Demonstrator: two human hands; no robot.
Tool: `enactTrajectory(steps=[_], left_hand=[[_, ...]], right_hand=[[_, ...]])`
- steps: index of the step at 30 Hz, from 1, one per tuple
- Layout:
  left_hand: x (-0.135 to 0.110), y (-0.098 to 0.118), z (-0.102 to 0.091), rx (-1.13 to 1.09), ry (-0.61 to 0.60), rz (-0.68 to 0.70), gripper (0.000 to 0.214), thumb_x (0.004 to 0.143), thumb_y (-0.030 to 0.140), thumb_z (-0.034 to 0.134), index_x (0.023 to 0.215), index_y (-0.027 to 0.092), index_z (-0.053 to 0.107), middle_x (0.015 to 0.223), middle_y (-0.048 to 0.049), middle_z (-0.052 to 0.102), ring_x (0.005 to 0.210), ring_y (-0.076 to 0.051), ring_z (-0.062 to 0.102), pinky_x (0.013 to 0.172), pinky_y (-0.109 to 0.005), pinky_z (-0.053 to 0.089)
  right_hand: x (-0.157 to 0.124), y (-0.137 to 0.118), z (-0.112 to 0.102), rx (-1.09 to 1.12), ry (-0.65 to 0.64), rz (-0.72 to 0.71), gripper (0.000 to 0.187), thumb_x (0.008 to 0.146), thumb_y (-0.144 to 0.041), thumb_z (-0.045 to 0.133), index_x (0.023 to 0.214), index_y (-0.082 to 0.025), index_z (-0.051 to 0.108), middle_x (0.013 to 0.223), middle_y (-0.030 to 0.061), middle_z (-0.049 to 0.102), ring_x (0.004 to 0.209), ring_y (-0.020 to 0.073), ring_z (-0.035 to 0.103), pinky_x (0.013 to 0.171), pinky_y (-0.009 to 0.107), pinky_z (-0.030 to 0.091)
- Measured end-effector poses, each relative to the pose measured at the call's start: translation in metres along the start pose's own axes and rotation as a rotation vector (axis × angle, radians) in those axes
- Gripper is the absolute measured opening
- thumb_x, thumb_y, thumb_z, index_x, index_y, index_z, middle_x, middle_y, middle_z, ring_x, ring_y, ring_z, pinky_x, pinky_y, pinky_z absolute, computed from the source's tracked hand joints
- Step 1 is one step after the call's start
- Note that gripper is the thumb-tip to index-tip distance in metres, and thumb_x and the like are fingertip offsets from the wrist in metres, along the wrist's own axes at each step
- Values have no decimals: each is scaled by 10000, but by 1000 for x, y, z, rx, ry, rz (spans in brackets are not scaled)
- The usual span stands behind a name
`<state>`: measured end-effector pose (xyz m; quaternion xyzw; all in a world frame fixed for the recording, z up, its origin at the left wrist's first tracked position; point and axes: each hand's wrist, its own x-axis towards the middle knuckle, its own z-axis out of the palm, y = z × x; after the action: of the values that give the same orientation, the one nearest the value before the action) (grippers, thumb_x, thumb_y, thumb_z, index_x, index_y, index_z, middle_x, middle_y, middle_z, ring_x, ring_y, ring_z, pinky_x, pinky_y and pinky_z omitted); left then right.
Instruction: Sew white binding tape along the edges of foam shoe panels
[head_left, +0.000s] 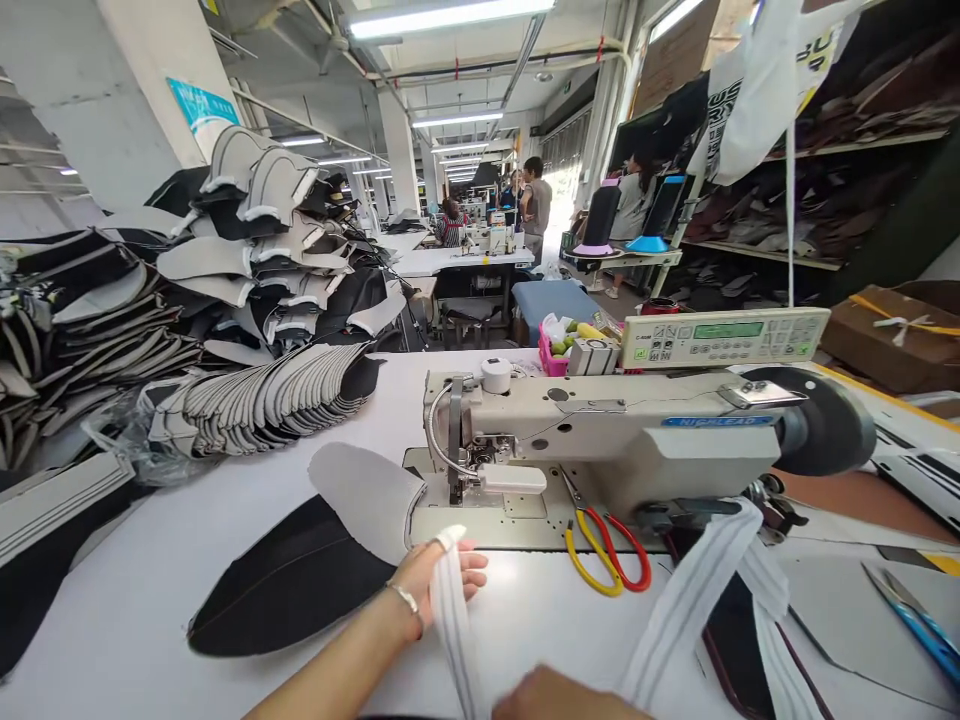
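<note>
My left hand (431, 580) is closed on the end of a white strip with grey stripes (452, 630), just in front of the sewing machine (555, 410). The strip runs down from it to my right hand (551, 695), which is closed and partly cut off at the bottom edge. Its fingers are mostly hidden, and the band meets it from both sides. Beside my left hand lies a black fabric piece (292, 580) with a grey part (367, 495), whose edge reaches the machine bed. Scissors with red and yellow handles (600, 545) rest near the needle area.
A fanned stack of grey pieces (277, 400) stands on the white table (247, 500), with taller piles (255, 230) behind. More white strip (690, 590) hangs at the right over a dark phone-like object (739, 650). Blue-handled scissors (922, 625) lie far right. Several people work in the background.
</note>
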<state>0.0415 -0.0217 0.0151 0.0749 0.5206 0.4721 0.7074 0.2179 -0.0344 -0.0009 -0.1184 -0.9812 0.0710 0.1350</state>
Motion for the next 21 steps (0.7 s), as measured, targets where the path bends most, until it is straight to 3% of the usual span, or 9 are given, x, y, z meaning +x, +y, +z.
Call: enactTrajectory(steps=[3,6,9,11,14,15,17,19,21], left_hand=[[-13,2,-11,8,-75,-73,464,737,534,500,917,107,527,768,-93,634,614,-165,617,471,-222,441],[-18,-1,-13,2,-132,-136,490,711,610,471,829,142,559,649,-37,596,580,-156,596,449,-225,427],[-19,9,-20,116,-109,15,517,718,643,410,765,155,576,658,-47,599,635,-169,593,579,-286,473],[-21,25,-32,422,-13,283,512,734,614,398,844,156,599,803,-78,630,780,-202,593,708,-328,471],[-28,49,-54,1183,222,622,446,696,475,500,1009,171,590,1066,-98,585,1037,-255,494,904,-385,382],[-30,54,-61,1442,277,633,486,651,410,546,1069,163,567,1155,-113,537,1121,-279,427,957,-407,329],[-30,56,-71,1862,311,513,656,559,286,587,1184,115,484,1314,-158,380,1242,-325,257,1019,-454,216],[-25,51,-76,2107,310,340,806,498,199,583,1264,66,374,1390,-186,226,1279,-341,152,1029,-472,170],[-15,44,-77,2240,312,278,856,491,151,563,1300,55,298,1401,-189,187,1267,-333,178,1011,-469,210]], right_hand=[[26,19,-16,-52,113,118,190,836,-189,374,742,-208,537,699,-13,565,566,122,504,476,220,345],[57,27,-14,-84,190,141,166,867,-171,360,836,-189,523,849,2,568,662,122,497,553,222,351],[81,31,3,-39,180,119,151,857,-153,389,786,-180,519,825,3,567,647,124,492,558,231,359],[92,36,16,0,208,213,146,844,-132,398,780,-172,523,813,22,566,679,136,509,588,237,388],[102,50,34,54,264,310,188,824,-68,368,793,-163,527,905,63,567,797,156,530,688,253,429],[103,54,40,76,272,313,206,817,-49,357,791,-163,527,941,68,563,820,157,530,706,255,436],[104,63,51,117,274,286,220,814,-38,351,821,-164,532,999,68,553,847,156,531,727,254,450],[102,69,60,142,267,250,235,830,-55,346,914,-163,537,1053,68,543,903,158,523,768,255,451],[99,73,67,160,261,220,270,860,-82,318,1023,-152,522,1103,81,528,981,164,499,832,262,432]])
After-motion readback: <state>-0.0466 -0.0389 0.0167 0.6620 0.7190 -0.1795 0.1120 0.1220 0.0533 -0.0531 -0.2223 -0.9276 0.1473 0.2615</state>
